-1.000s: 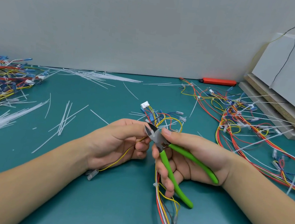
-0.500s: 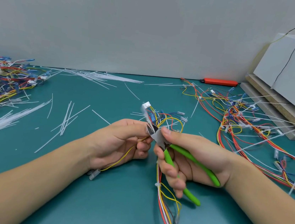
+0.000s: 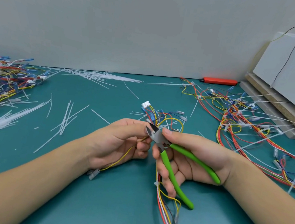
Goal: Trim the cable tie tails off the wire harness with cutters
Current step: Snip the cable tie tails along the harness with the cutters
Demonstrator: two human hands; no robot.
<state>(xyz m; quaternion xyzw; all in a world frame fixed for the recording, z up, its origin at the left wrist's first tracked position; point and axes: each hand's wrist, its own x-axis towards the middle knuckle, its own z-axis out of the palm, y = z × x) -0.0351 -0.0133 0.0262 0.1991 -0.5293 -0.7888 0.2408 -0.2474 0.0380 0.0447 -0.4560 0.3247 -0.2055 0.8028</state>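
green-handled cutters (image 3: 167, 151) sit in the right hand (image 3: 189, 156), fingers curled round the spread handles so the blades gape at a white tie nub, probably to nip flush. the left hand (image 3: 121, 140) pinches the harness (image 3: 160, 121) just beside the blades, above the teal mat (image 3: 95, 198), likely to steady it.

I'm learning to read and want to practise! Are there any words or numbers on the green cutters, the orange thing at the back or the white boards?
There are none to read.
Green cutters: no word or number shows on the handles or the metal head.
Orange tool: too small and far to show any label.
White boards: blank.
White connector: no readable marking.
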